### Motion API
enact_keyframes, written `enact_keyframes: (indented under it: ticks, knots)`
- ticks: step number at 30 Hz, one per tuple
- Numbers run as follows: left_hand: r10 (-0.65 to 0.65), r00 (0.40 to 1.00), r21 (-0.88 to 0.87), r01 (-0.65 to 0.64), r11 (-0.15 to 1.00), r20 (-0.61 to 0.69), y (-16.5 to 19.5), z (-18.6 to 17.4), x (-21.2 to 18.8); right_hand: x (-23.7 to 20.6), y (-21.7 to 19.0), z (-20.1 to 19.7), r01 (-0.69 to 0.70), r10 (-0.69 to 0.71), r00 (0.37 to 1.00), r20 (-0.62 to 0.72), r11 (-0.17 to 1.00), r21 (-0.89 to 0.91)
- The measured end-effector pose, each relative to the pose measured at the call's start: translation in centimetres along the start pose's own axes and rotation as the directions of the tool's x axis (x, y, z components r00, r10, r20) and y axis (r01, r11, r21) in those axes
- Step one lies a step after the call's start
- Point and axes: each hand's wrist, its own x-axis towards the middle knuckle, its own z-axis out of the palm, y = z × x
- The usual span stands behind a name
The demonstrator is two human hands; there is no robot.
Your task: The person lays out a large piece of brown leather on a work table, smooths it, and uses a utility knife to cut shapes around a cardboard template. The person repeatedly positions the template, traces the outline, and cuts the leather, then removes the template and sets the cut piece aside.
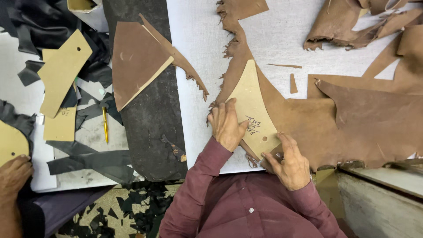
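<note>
A tan cardboard template [251, 103] with a small hole lies on a large brown leather hide [352, 123] spread over the white cutting surface [198, 53]. My left hand [225, 125] lies flat on the template's left edge and presses it down. My right hand [288, 166] is curled at the template's lower corner. Its thumb and forefinger pinch something small and dark that I cannot make out. The hide's edge left of the template is ragged.
Another person's hand [13, 174] rests at the lower left by a tan template [11, 143]. Black leather scraps [88, 161], more tan templates [61, 70] and a yellow pencil [105, 124] lie left. A cut brown piece [136, 61] sits on a dark board [152, 128]. Brown offcuts [352, 22] lie top right.
</note>
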Motion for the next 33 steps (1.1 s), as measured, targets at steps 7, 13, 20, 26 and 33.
enact_keyframes:
  ticks: [7, 13, 20, 26, 33]
  knots:
    - [0.320, 0.941, 0.099, -0.310, 0.946, -0.114, -2.0, 0.1, -0.1, -1.4, -2.4, 1.0, -0.378, 0.373, 0.919, 0.132, 0.926, 0.014]
    - [0.285, 0.953, -0.091, -0.295, 0.951, -0.102, -2.7, -1.3, 0.7, -1.2, -3.0, 1.3, -0.204, 0.225, 0.965, -0.134, 0.966, 0.157]
    - [0.339, 0.941, -0.280, -0.323, 0.904, 0.007, -3.2, -3.7, -0.5, -3.6, -2.7, 1.5, -0.406, 0.427, 0.904, 0.010, 0.854, 0.325]
    - [0.236, 0.963, -0.168, -0.213, 0.962, 0.132, -2.8, -3.9, 1.8, -5.7, -0.8, 0.1, -0.371, 0.441, 0.897, 0.022, 0.725, 0.581]
    - [0.431, 0.896, 0.206, -0.403, 0.892, -0.111, -1.2, -2.2, 4.2, -2.0, 7.2, -4.6, -0.203, 0.239, 0.891, -0.386, 0.970, 0.132]
